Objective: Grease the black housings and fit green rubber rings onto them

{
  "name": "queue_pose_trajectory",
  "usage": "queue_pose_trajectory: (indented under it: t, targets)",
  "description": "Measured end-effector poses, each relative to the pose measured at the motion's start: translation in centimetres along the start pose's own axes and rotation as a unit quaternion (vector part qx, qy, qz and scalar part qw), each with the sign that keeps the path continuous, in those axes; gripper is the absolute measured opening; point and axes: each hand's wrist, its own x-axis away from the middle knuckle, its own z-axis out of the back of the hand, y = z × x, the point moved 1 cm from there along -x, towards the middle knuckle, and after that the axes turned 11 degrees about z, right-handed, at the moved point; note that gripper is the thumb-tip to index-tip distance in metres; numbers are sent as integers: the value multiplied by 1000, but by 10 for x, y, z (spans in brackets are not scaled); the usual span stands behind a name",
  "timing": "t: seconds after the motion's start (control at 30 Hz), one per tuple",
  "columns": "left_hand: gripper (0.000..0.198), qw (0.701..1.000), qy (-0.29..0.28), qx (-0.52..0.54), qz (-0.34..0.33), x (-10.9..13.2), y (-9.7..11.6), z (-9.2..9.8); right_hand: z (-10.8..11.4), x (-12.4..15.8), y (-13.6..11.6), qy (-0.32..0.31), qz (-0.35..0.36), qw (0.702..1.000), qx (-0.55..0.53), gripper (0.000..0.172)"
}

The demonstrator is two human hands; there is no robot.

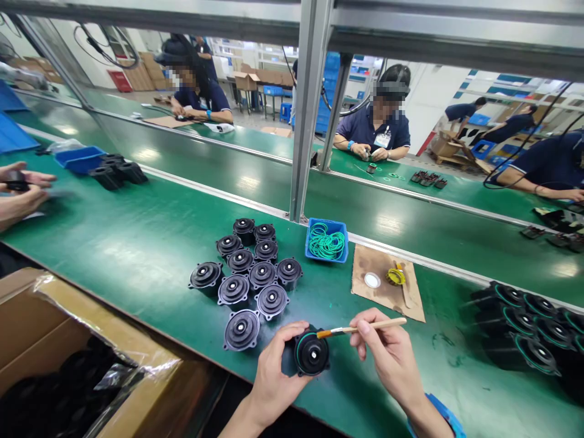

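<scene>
My left hand (276,359) grips a round black plastic part (311,354) with a green ring on its rim, held just above the near edge of the green table (137,243). My right hand (385,350) pinches a small wooden brush (365,328), its bristle tip touching the top edge of that part. Several more black round parts (249,274) lie in a cluster ahead of my left hand. A blue tray of green rubber rings (326,241) stands behind them.
A brown cardboard sheet (387,286) holds a white lid and a small yellow pot. Black parts with green rings (524,328) sit at right. An open carton (68,359) of parts stands at lower left. Another person's hands (20,188) work at left; others sit across.
</scene>
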Motion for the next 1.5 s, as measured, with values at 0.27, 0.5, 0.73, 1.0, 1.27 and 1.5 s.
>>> queue_pose_trajectory:
  t: [0.27, 0.5, 0.73, 1.0, 1.27, 1.5]
  targets:
    - [53, 1000, 3, 1, -28, 0, 1, -1, -7, 5, 4, -24, 0, 999, 26, 37]
    - [53, 1000, -2, 10, -29, -1, 2, -1, 6, 18, 6, -16, 35, 993, 107, 35]
    - [51, 999, -4, 17, -38, 0, 1, -1, 14, 33, 1, 13, 55, 987, 150, 32]
    - [48, 999, -5, 14, -48, -1, 2, 0, 2, 25, -3, -29, 100, 984, 143, 23]
    - [47, 998, -8, 26, -56, -1, 1, -1, 13, 34, -7, -58, 159, 959, 227, 18]
    - [45, 995, -37, 15, -92, -1, 0, -1, 15, 24, -26, -63, 176, 951, 246, 17]
